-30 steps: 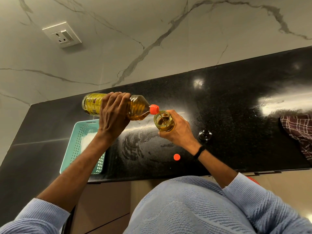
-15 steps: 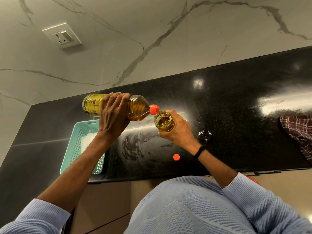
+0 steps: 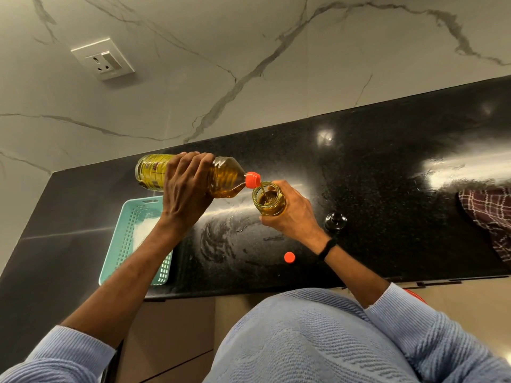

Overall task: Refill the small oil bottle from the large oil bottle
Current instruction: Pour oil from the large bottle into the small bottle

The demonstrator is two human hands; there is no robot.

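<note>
small oil bottle (image 3: 268, 200): head view; clear, round, wide-mouthed, mouth facing up; amber oil pooled inside; held over the countertop, rim just under the big bottle's spout.
large oil bottle (image 3: 226, 176): clear ribbed plastic, yellow label near its base, tipped nearly flat with the neck pointing right; orange spout collar (image 3: 253, 179) touching or just above the small bottle's rim; thin oil stream dropping into the mouth.
left hand (image 3: 185, 189): wrapped over the large bottle's mid-body from above, fingers curled round the far side, forearm angled up from lower left.
right hand (image 3: 296, 211): curled round the small bottle's right side and base, thumb side toward the camera; black band (image 3: 327, 248) on the wrist.
countertop (image 3: 387, 175): glossy black speckled stone, smeared in front of the hands.
orange cap (image 3: 289, 257): small round disc, lying loose on the counter near the right wrist.
black lid (image 3: 335, 221): shiny, rounded, on the counter just right of the right hand.
basket (image 3: 130, 230): teal perforated plastic, rectangular, under the left forearm, something white inside.
cloth (image 3: 489, 214): dark red check, at the right edge.
wall (image 3: 249, 64): veined marble, white socket (image 3: 103, 58) top left.
sleeves (image 3: 414, 327): light blue ribbed knit.
</note>
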